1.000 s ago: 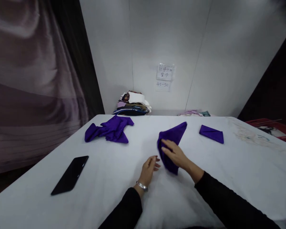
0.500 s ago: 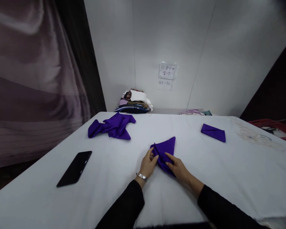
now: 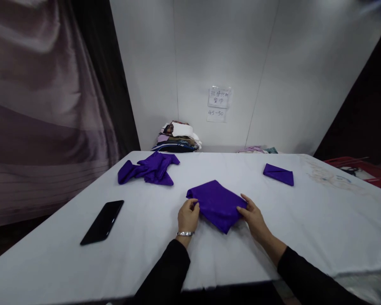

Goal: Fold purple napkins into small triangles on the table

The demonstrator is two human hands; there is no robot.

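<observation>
Between my hands a purple cloth napkin (image 3: 216, 204) is spread in a folded, roughly diamond shape, its near corner hanging toward me. My left hand (image 3: 188, 215), with a silver bracelet at the wrist, pinches its left edge. On the other side my right hand (image 3: 253, 216) grips the right corner between thumb and fingers. A neatly folded purple napkin (image 3: 278, 174) lies at the right of the table. Several crumpled purple napkins (image 3: 152, 168) are heaped at the back left.
A black phone-like slab (image 3: 103, 223) lies on the white-covered table (image 3: 139, 262) at the left. Piled clothes (image 3: 178, 137) stand beyond the far edge. At the right is a red basket (image 3: 365, 169). A handwritten paper sign (image 3: 218, 98) hangs on the wall.
The napkin in my hands has gone from a gathered, narrower shape to a wider, flatter one. My hands have moved apart, the left one leftward and the right one rightward.
</observation>
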